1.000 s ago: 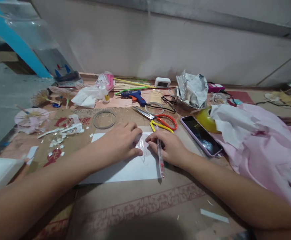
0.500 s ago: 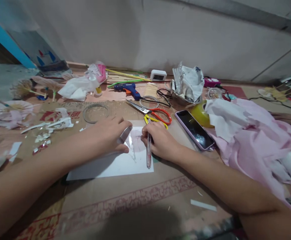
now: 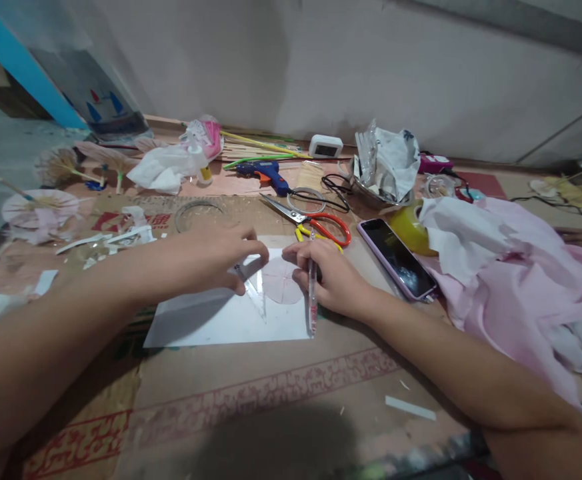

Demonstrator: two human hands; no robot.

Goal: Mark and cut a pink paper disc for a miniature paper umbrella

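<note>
Nearest lay cardboard [image 3: 251, 430] with a red patterned band and a narrow white strip [image 3: 411, 408] on it. Beyond, a white sheet [image 3: 195, 323] lay flat, bearing a pale pink circle [image 3: 283, 285] with crossing lines.

The left hand [image 3: 225, 259] had its thumb and fingers closed about a clear set square [image 3: 257, 299], which lay over the sheet just beside the circle. The right hand [image 3: 327, 272] grasped a clear pen [image 3: 313, 293] close to the circle's other side. The set square looked light, stiff and slippery, possibly brittle at its points, so best taken by its edges; the pen seemed light and suited a pinch low on the barrel; the paper would crease easily.

Farther off were scissors [image 3: 315, 227] and a phone [image 3: 395, 257], its screen dark. Red printing [image 3: 108, 221] on the cardboard, partly covered, could not be read. Behind lay a glue gun [image 3: 263, 175].
</note>
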